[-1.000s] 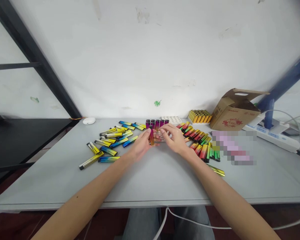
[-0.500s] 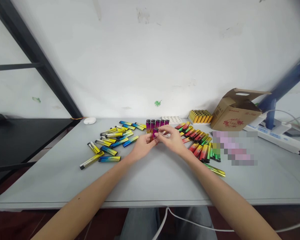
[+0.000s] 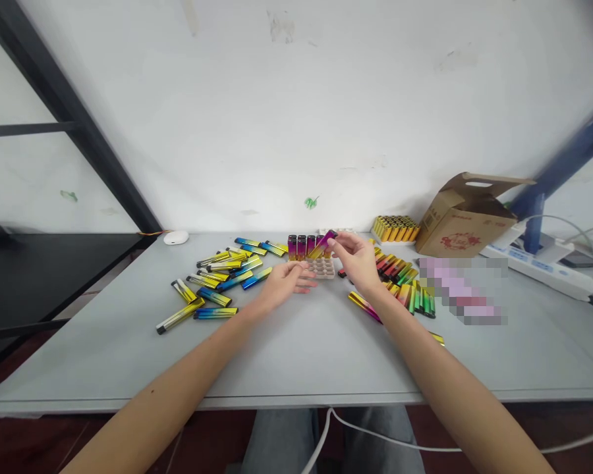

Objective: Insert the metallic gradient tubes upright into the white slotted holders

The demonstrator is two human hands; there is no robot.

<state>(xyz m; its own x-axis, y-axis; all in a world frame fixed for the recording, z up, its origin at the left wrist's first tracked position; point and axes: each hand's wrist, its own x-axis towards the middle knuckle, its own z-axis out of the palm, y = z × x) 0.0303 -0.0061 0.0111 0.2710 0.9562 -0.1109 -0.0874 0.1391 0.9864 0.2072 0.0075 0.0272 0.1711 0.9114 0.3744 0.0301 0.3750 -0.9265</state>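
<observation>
My right hand (image 3: 356, 258) pinches a purple-and-gold lighter (image 3: 322, 245), tilted, above a pale tray with round holes (image 3: 321, 268). Several purple lighters (image 3: 301, 246) stand upright in the tray's back and left part. My left hand (image 3: 287, 283) is open in front of the tray's left side, fingers spread, with nothing in it. Under my right wrist a purple-and-gold lighter (image 3: 364, 307) lies on the table. Red, yellow and green lighters (image 3: 400, 273) lie in a loose pile to the right. Yellow and blue lighters (image 3: 234, 282) are scattered to the left.
A tray of upright yellow lighters (image 3: 396, 229) stands by the wall, beside an open cardboard box (image 3: 462, 220). Farther right lies a white power strip (image 3: 543, 271) with cables. A small white case (image 3: 176, 237) sits at the back left. A white cable hangs below the front edge.
My hands have parted. My left hand has opened, and my right hand has moved right and up with a purple lighter. The holes at the tray's front now show. Another purple-and-gold lighter shows near my right wrist.
</observation>
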